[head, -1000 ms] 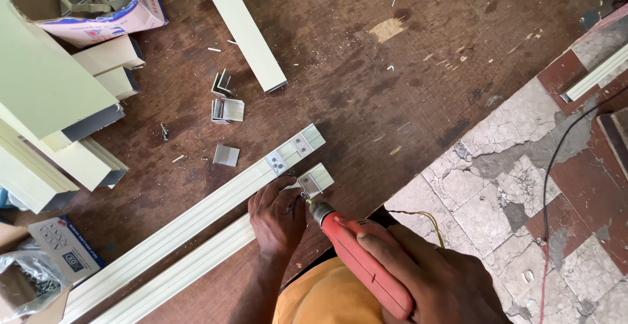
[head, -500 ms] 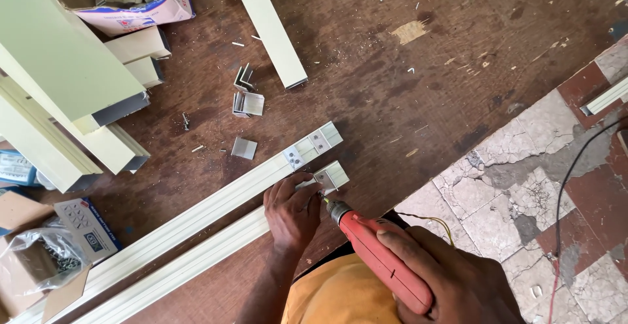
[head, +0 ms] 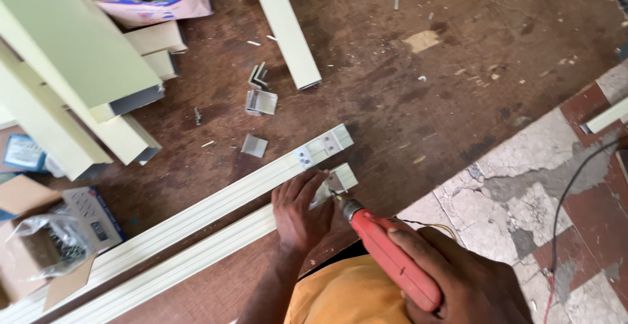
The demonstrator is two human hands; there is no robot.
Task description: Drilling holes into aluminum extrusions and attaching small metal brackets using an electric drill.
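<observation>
While hands drill cream channel [head: 196, 258], a white-pink package [head: 157, 0] sits top-left.

The work surface is a worn, dark brown wooden board [head: 405, 95], scratched and dusted with chips. Two long cream-coloured aluminium channel profiles [head: 196, 222] lie side by side on it, running diagonally. A shorter cream flat profile [head: 284, 26] lies near the top edge. Small grey metal corner brackets [head: 260, 98] rest between them, with loose screws nearby. Thick pale green rectangular tubes [head: 72, 82] are stacked at the left. The board's right edge meets cracked stone flooring [head: 517, 200].
</observation>
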